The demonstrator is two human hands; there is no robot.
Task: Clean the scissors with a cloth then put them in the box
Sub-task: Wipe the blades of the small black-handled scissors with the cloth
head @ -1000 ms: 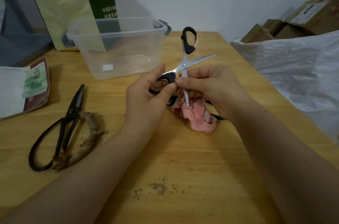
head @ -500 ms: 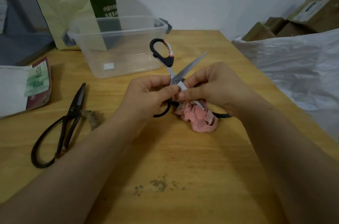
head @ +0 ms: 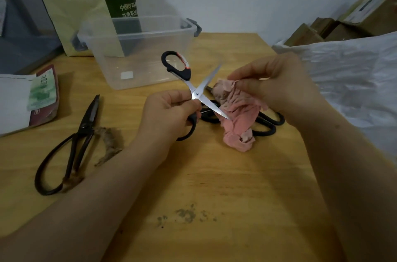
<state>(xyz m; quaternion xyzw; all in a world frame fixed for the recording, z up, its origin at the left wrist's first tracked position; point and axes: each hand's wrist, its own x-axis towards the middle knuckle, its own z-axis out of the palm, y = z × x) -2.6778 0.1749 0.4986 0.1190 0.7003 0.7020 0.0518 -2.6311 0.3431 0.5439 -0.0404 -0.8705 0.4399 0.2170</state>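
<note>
- Scissors (head: 196, 95) are hovering with blades apart over the wooden table (head: 214, 175), just in front of the clear box (head: 139, 57), with one black handle loop overlapping its front wall.
- My right hand (head: 279, 87), in front of the box toward its right, is pinching the pink cloth (head: 238, 115) between thumb and fingertips.
- My left hand (head: 169, 113), in front of the box, is gripping the scissors, fingers curling around the lower handle.
- Old black shears (head: 81, 133) are lying in front of the box, off to its left.
- The cloth is hanging in front of the box, touching the lower blade tip.
</note>
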